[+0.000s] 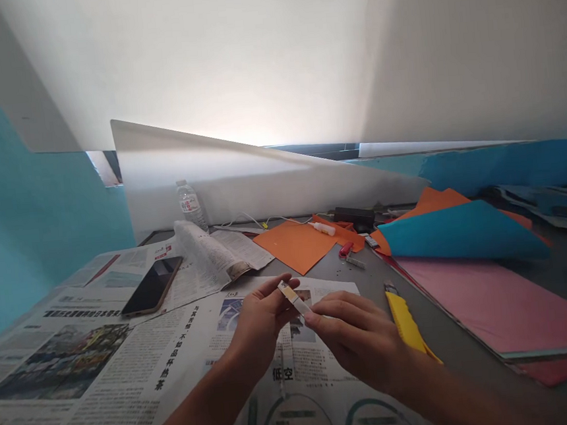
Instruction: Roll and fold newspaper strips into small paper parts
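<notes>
Above the newspaper (189,379), both my hands are closed on a small flat bar (293,296), whitish with a yellowish part near its far end. I cannot make out its exact kind. The thumb and fingers of my left hand (263,317) grip the far end from the left side. At its near end, my right hand (356,332) pinches it between thumb and forefinger. A yellow utility knife (406,321) lies on the grey table just right of my right hand.
A phone (154,286) rests on the newspaper at left, with a water bottle (191,207) behind. Orange paper (293,244), a small white tube (323,229) and a red object (346,250) lie ahead. Blue paper (464,230) and pink sheets (509,298) are stacked at right.
</notes>
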A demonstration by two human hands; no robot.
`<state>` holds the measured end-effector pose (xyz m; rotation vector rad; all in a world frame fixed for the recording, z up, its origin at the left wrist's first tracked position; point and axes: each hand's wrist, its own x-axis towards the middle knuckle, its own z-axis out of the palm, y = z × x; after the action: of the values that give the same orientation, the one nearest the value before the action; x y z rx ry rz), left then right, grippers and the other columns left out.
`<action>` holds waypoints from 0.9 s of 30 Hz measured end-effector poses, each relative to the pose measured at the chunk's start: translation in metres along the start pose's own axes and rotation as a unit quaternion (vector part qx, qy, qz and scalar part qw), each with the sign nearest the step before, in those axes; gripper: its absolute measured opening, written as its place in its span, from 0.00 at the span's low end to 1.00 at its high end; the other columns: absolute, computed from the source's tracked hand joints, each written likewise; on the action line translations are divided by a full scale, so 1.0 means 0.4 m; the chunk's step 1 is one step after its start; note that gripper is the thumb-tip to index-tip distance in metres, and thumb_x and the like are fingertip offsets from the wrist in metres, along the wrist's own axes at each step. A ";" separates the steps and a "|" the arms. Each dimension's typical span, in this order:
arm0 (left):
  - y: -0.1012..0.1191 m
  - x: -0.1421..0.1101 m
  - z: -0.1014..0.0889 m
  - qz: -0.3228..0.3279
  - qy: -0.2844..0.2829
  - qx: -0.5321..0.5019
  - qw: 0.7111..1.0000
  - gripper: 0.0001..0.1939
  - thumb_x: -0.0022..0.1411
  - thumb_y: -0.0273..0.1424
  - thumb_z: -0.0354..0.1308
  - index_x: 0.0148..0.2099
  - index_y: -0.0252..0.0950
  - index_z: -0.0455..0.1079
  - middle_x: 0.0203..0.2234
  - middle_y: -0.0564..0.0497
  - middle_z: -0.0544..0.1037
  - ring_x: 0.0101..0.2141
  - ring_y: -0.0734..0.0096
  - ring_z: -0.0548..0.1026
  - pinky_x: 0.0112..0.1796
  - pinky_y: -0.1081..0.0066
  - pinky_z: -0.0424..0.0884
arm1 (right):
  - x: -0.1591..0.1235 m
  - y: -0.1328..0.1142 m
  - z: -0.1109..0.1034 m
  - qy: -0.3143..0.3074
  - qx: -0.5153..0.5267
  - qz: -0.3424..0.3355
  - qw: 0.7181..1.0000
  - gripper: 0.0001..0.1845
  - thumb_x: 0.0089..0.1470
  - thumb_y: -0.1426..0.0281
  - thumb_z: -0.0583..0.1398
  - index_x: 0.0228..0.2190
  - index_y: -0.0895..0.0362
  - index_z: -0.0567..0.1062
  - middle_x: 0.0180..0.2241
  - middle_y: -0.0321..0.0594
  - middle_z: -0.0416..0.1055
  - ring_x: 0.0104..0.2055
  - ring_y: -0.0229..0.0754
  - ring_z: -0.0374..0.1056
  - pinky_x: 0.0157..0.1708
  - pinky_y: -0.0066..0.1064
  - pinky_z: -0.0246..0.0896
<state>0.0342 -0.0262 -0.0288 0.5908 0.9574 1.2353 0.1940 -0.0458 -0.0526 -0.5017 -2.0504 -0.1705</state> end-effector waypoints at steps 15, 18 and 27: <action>-0.008 0.067 -0.066 0.244 -0.059 0.319 0.914 0.11 0.58 0.35 0.59 0.35 0.33 0.78 0.24 0.48 0.79 0.29 0.64 0.77 0.32 0.70 0.73 | 0.004 0.002 0.023 0.008 0.011 0.021 1.000 0.08 0.58 0.79 0.59 0.38 0.55 0.74 0.29 0.39 0.75 0.30 0.40 0.69 0.32 0.32 0.67; 0.004 0.057 -0.067 0.238 -0.085 0.333 0.908 0.11 0.58 0.34 0.58 0.31 0.32 0.77 0.21 0.49 0.77 0.26 0.66 0.75 0.29 0.72 0.71 | 0.007 -0.004 0.015 -0.021 0.070 0.070 0.995 0.16 0.55 0.68 0.64 0.46 0.53 0.72 0.34 0.41 0.74 0.34 0.42 0.69 0.35 0.33 0.69; 0.011 -0.007 -0.044 0.289 -0.243 0.506 0.776 0.08 0.58 0.24 0.56 0.30 0.34 0.75 0.22 0.53 0.75 0.26 0.72 0.70 0.29 0.75 0.64 | 0.038 0.018 -0.014 -0.093 0.161 0.396 0.899 0.10 0.56 0.64 0.61 0.26 0.56 0.75 0.25 0.36 0.69 0.26 0.37 0.63 0.25 0.27 0.59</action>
<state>0.0167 -0.0299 -0.0330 2.0871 0.9623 0.8906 0.1949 -0.0366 -0.0373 -1.1194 -1.8382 0.7158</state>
